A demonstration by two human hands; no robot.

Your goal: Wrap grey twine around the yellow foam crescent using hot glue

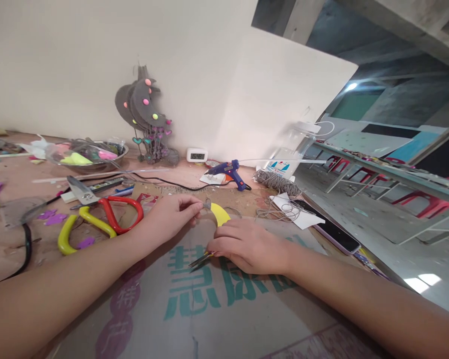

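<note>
The yellow piece point(220, 214) is slanting lengthwise from the grey tip point(207, 204), which the left hand point(179, 214) is pinching between thumb and fingertips, down rightward to the right hand point(249, 245), the nearer one, whose curled fingers are gripping small scissors point(199, 262) pointing left

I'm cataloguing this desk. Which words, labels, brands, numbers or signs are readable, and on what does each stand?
"慧": large, green, on the cardboard.
Green characters right of it: partly hidden by the right hand, unreadable.
Purple circles on the cardboard: characters too blurred.
Clock: perhaps "15:48", too blurred to be sure.
Glue gun label, jar print: too small.
</note>
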